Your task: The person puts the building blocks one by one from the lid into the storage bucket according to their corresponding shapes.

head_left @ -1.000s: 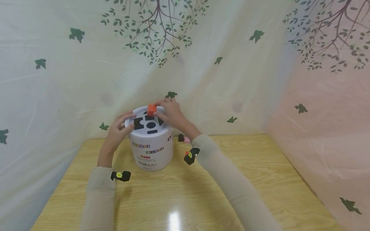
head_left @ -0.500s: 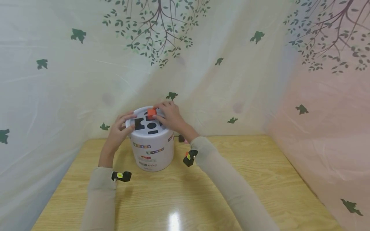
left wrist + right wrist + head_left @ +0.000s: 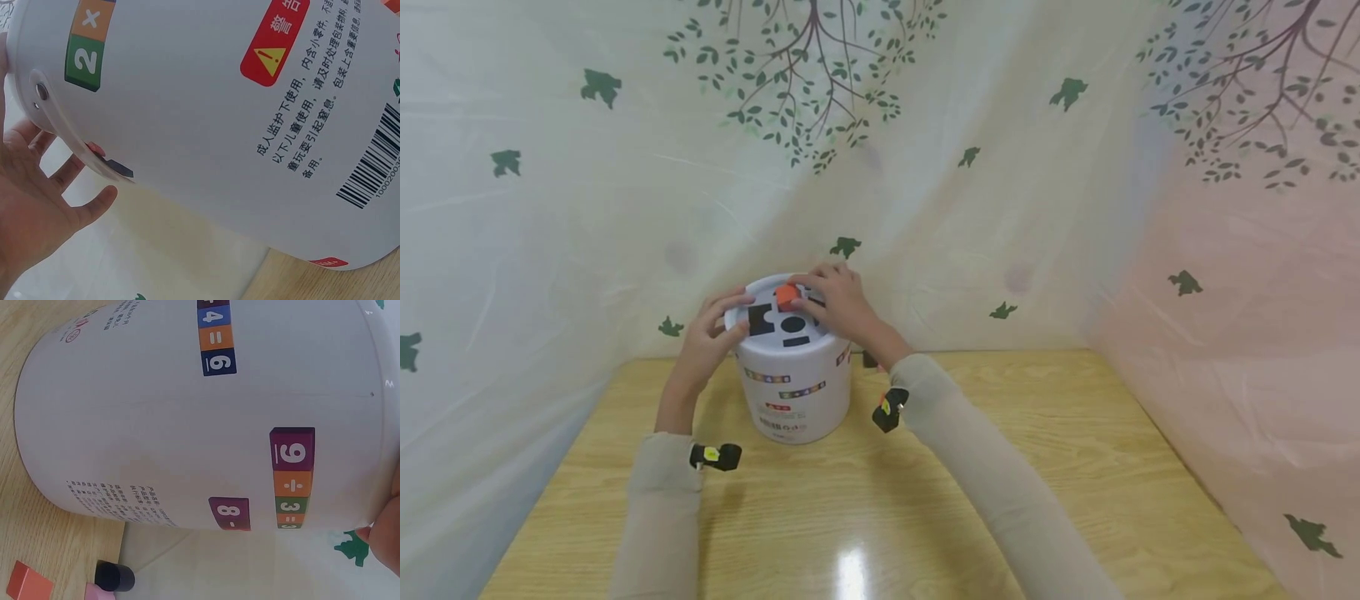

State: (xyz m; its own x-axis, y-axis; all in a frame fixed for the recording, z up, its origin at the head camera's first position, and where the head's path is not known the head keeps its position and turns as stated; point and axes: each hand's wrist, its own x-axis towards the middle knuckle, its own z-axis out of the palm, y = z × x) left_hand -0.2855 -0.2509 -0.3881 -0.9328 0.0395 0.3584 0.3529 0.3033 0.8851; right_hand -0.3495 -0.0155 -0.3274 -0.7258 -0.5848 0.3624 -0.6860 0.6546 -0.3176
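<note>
A white bucket [image 3: 793, 392] stands upright on the table, its lid [image 3: 773, 337] pierced with dark shaped holes. Over the holes toward the lid's back, my right hand [image 3: 842, 304] pinches an orange-red block [image 3: 787, 297] between thumb and fingers. The block sits tilted at the lid; whether it is partly in a hole I cannot tell. On the bucket's left rim rests my left hand [image 3: 709, 337], fingers and thumb extended over the edge. In the left wrist view this hand [image 3: 44, 206] shows spread, fairly straight fingers beside the bucket's handle [image 3: 75, 140].
Right of the bucket, a black cylinder [image 3: 114, 576], a pink piece [image 3: 98, 592] and a red block [image 3: 28, 582] lie on the wooden table [image 3: 1000, 433]. A printed curtain [image 3: 925, 225] hangs close behind the bucket.
My right hand has lowered the orange-red block onto the lid, shifted it slightly left and turned it. My left hand stays on the rim.
</note>
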